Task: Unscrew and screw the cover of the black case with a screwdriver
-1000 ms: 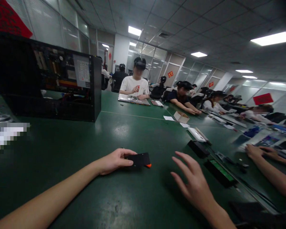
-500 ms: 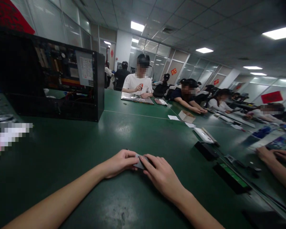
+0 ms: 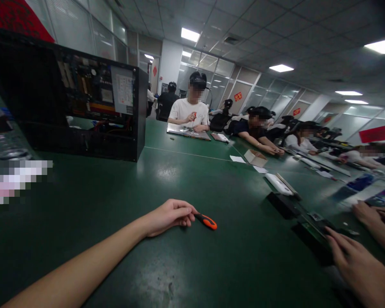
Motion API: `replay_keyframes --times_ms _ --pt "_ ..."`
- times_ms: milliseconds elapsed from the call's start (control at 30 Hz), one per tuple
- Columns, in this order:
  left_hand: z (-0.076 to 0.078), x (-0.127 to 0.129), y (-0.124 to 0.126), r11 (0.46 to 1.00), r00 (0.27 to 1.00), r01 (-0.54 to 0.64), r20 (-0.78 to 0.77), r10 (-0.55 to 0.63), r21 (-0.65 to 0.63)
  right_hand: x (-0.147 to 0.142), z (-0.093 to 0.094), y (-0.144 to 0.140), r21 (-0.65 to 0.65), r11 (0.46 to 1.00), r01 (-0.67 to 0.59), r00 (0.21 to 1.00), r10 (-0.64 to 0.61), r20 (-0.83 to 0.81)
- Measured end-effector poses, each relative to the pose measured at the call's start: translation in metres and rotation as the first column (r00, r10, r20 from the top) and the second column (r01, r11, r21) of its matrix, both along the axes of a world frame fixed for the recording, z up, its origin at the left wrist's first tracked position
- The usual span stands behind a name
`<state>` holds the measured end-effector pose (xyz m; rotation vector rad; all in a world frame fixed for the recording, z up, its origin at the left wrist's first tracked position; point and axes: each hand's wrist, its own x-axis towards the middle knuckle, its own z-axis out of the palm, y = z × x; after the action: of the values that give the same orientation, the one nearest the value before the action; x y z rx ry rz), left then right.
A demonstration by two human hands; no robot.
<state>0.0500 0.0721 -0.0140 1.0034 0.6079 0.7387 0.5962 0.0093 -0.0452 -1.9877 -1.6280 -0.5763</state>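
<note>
Two hands of the person wearing the camera are seen over a dark green table (image 3: 211, 265). At far left, an open black computer case (image 3: 83, 107) stands on its side with its circuit boards exposed, and a clear plastic bottle (image 3: 0, 128) is partly cut off at the edge.

Left of centre, the left hand (image 3: 168, 216) lies on the table with its fingers curled loosely around one end of a small black and orange screwdriver (image 3: 205, 221). The orange tip rests on the green surface and points right. Half a second earlier, both hands were pressed together here over a flat black part; that part is no longer seen at this spot, and only the screwdriver is left in the left hand's grip.

At lower right, the right hand (image 3: 361, 267) has been carried well away from the left. Its fingers are spread wide and flat, and they are laid on or just over a dark flat component (image 3: 311, 233) with a green board showing. Whether anything is gripped cannot be told. It is judged that the part has been set aside and another piece is being reached for.

Further right, a co-worker's hands (image 3: 377, 216) rest on the table. Behind, several other seated people are seen along the table, with small boxes and devices before them.
</note>
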Motion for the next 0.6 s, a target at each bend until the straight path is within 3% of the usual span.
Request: replay_keyframes --times_ms 133,300,600 --pt "0.000 0.000 0.000 1.000 1.000 -0.014 -0.009 0.014 -0.010 -0.008 -0.013 -0.003 -0.041 0.996 0.084 0.996 -0.085 -0.021" --pt "0.002 0.001 -0.001 1.000 0.999 -0.027 -0.036 0.027 -0.001 -0.028 -0.007 0.000 -0.036 0.999 0.031 0.989 -0.026 0.145" --pt "0.002 0.000 0.001 1.000 0.998 -0.023 -0.063 0.024 0.015 -0.027 -0.013 0.004 -0.075 0.996 0.051 0.993 -0.043 0.107"
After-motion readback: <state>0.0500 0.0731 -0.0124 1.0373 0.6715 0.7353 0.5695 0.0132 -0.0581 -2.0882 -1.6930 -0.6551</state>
